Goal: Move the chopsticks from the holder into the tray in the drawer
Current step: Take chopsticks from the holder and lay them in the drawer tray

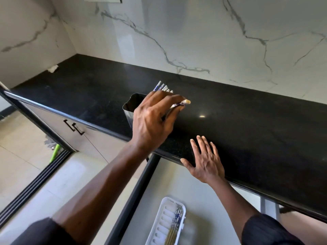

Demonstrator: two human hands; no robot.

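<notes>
- Seen from above the black surface: left hand closed over the holder, fingers curled round a bundle of chopsticks.
- Stood near-upright in the holder, decorated tops fanned up and away toward the marble wall; one tip poked out past the fingertips on the right side.
- Left grip wrapped tight on the bundle (how many sticks, not to be told from here); lower ends hidden by hand and holder, so lift-off unclear.
- Right hand spread flat and empty, palm down on the front edge of the surface, touching no chopstick.
- Lay below and toward the body from the grip: open drawer with white tray, a few chopsticks already inside, long axis along the tray's length.
- Judged next: raise clear of the holder rim, then swing down and tip from upright to level (likely the awkward part) to match the tray.
</notes>
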